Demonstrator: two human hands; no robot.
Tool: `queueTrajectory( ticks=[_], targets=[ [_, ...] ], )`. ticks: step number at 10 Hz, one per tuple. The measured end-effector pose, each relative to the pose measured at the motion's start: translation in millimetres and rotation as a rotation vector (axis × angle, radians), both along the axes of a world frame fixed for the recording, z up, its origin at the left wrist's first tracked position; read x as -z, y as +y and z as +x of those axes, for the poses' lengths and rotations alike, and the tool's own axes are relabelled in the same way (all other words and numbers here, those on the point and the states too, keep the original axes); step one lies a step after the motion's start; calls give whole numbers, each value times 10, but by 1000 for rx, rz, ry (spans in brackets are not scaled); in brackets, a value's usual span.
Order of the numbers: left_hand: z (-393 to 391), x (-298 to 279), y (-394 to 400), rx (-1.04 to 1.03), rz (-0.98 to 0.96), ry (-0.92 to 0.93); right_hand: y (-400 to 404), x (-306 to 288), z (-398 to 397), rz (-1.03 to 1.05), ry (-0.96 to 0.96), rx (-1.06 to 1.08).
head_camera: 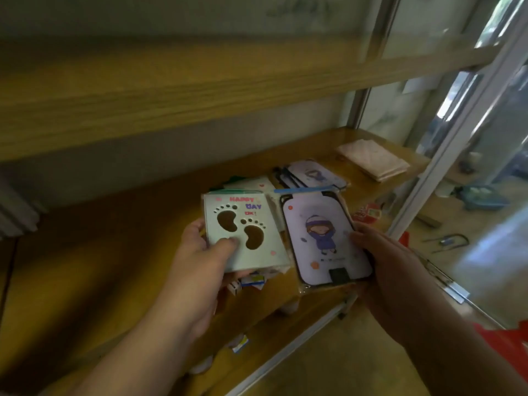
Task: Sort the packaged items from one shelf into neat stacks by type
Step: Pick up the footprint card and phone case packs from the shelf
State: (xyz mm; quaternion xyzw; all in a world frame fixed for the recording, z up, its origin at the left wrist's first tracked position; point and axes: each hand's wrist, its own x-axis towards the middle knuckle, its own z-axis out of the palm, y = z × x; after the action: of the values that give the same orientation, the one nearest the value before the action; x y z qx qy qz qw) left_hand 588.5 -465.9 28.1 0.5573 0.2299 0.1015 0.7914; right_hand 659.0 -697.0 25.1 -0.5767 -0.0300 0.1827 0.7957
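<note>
My left hand [200, 261] grips a pale green packaged card [245, 232] printed with two brown footprints and "HAPPY DAY", thumb on its front. My right hand [383, 252] holds a lilac packaged item [325, 238] showing a cartoon girl in purple, fingers on its right edge. Both are held just above the wooden shelf [114, 252]. Behind them lies a pile of similar lilac packs [314, 174], and a few green-and-white packs [251, 182] sit behind the footprint card. More small packs [251, 280] show under the footprint card.
A folded pink-white stack [374, 160] rests at the shelf's far right. A red packet [368, 214] lies near the right edge. An upper wooden shelf board [171, 95] overhangs. White metal frame posts [457, 138] stand right, with floor and tools beyond.
</note>
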Motion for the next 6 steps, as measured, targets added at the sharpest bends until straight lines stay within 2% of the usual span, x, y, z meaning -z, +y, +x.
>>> queueTrajectory(
  ticks=[2, 4, 5, 6],
  targets=[
    [556, 31, 27, -135, 202, 41, -65, 58, 520, -54, 17, 50],
    [975, 32, 11, -228, 237, 73, -99, -87, 1057, -44, -41, -63],
    [1077, 66, -56, -267, 366, 134, -150, -58, 1331, -36, -59, -136],
    [1113, 116, -141, -279, 581, 211, -193, -99, 1609, 9, 35, -195]
  ],
)
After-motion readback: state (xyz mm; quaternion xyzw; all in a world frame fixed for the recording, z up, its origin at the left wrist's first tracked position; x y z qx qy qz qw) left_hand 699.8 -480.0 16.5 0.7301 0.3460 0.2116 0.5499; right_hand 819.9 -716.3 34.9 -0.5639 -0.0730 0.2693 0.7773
